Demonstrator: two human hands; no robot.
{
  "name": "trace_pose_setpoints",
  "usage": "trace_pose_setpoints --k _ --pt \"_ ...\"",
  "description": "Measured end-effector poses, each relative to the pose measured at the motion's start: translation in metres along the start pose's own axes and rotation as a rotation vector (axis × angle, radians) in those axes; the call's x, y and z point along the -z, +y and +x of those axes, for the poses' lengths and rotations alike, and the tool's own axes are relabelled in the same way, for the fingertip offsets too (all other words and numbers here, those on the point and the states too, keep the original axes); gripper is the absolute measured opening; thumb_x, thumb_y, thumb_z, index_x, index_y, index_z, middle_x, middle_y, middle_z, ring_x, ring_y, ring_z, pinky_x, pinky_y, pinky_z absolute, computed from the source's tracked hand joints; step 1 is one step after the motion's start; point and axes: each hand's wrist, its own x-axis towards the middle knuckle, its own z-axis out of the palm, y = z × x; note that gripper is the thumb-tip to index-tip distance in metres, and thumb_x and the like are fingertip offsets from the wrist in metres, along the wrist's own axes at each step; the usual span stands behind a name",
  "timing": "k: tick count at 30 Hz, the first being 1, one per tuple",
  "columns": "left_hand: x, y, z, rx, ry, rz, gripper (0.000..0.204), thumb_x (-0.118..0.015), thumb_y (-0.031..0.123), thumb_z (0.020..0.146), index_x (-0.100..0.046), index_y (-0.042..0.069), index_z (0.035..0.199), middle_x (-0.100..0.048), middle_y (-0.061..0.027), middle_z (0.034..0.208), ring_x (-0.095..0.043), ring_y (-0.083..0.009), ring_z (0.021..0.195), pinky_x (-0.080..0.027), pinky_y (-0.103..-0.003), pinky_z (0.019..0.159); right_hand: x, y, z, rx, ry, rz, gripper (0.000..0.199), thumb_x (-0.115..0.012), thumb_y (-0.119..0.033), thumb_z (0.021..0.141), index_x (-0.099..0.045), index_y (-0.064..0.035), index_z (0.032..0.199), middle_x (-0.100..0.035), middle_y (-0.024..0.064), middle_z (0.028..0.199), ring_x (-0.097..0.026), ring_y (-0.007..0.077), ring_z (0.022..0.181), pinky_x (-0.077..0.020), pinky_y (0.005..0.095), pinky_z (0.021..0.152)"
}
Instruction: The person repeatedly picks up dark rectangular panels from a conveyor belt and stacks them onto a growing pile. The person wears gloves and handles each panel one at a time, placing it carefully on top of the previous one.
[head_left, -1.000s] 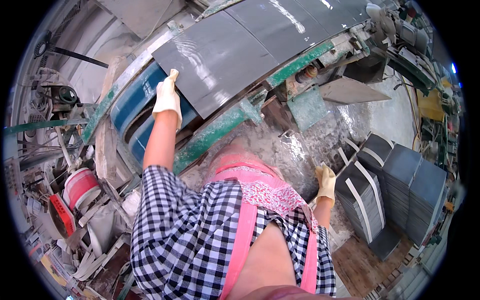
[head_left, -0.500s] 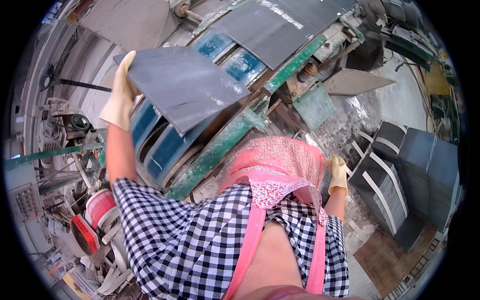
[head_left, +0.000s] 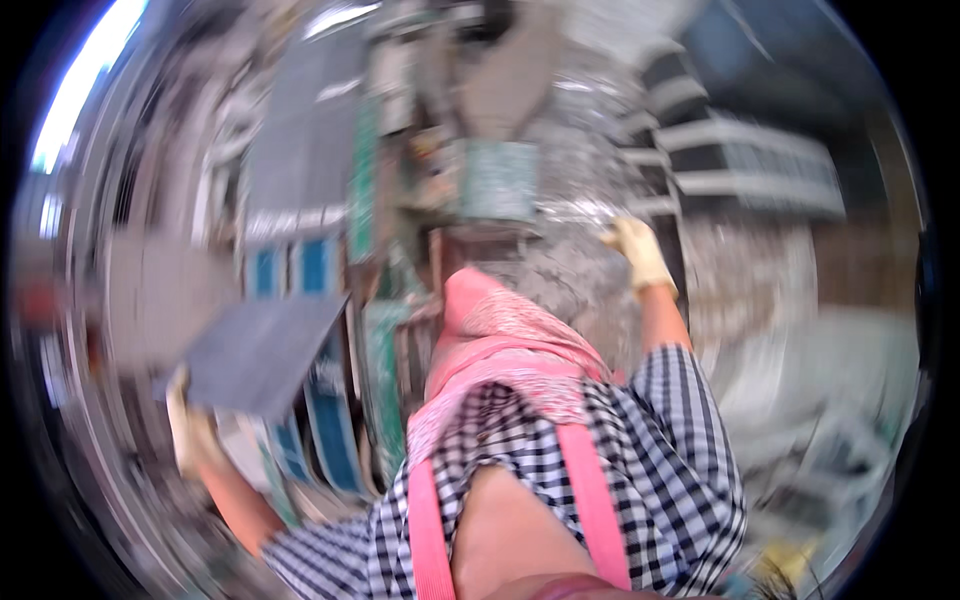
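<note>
My left hand (head_left: 190,425), in a cream glove, grips the corner of a dark grey flat tile (head_left: 265,355). The tile lies tilted over the blue belts (head_left: 330,420) of a roller conveyor; whether it touches them I cannot tell. Over to the right, my right hand (head_left: 640,255), gloved in the same cream, holds nothing that I can see; its fingers look loosely apart, though motion smears them. It hangs beside a stack of dark tiles with white straps (head_left: 740,165).
More grey tiles (head_left: 300,150) lie on the conveyor farther along. Its green frame (head_left: 385,390) runs close to my pink apron. A pale green plate (head_left: 498,180) and a brownish board (head_left: 505,85) stand ahead. Fast motion blurs the surroundings.
My view has swung to the right, so the conveyor and tile now appear farther left. The left hand keeps its hold on the tile. My right hand has come forward, near the strapped stack.
</note>
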Motion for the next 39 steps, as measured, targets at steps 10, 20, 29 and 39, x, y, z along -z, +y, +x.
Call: trace_pose_setpoints --k 10,20,29,39 --pt "-0.268 0.104 -0.126 -0.644 -0.175 0.657 0.04 -0.065 0.016 0.094 -0.056 -0.005 0.127 -0.065 -0.0111 0.112 -0.063 -0.0204 0.097 -0.051 -0.031 0.085 0.122 0.02 -0.016 -0.021 0.304 0.612 0.034 -0.051 -0.026 0.099 -0.068 0.0014 0.109 -0.064 0.0092 0.062 -0.063 0.0181 0.058 -0.0524 0.0281 0.062" --pt "-0.588 -0.039 -0.278 -1.18 -1.218 1.379 0.034 -0.064 0.005 0.089 -0.066 0.005 0.124 -0.072 -0.0156 0.107 -0.068 -0.0229 0.097 -0.05 -0.03 0.088 0.238 0.024 -0.079 0.155 -0.016 1.151 0.085 -0.037 -0.063 0.099 -0.054 0.0182 0.118 -0.064 0.0335 0.112 -0.065 0.0412 0.108 -0.0514 0.0457 0.099" --pt "-0.773 -0.139 -0.397 -1.455 -2.419 0.993 0.038 -0.058 -0.003 0.085 -0.063 0.0 0.123 -0.062 -0.0185 0.128 -0.065 -0.0343 0.109 -0.051 -0.031 0.095 0.333 0.051 -0.195 0.353 0.532 1.436 0.037 -0.049 -0.019 0.101 -0.057 0.0011 0.131 -0.064 0.0151 0.126 -0.063 0.0219 0.114 -0.0476 0.0368 0.103" --pt "-0.952 -0.3 -0.305 -0.021 -1.772 0.314 0.041 -0.056 0.007 0.096 -0.055 0.005 0.137 -0.045 -0.017 0.146 -0.048 -0.0247 0.133 -0.043 -0.036 0.107 0.4 -0.088 -0.113 0.354 0.972 1.102 0.046 -0.071 -0.022 0.083 -0.06 0.0012 0.122 -0.067 0.0107 0.112 -0.065 0.0207 0.097 -0.0513 0.0344 0.089"
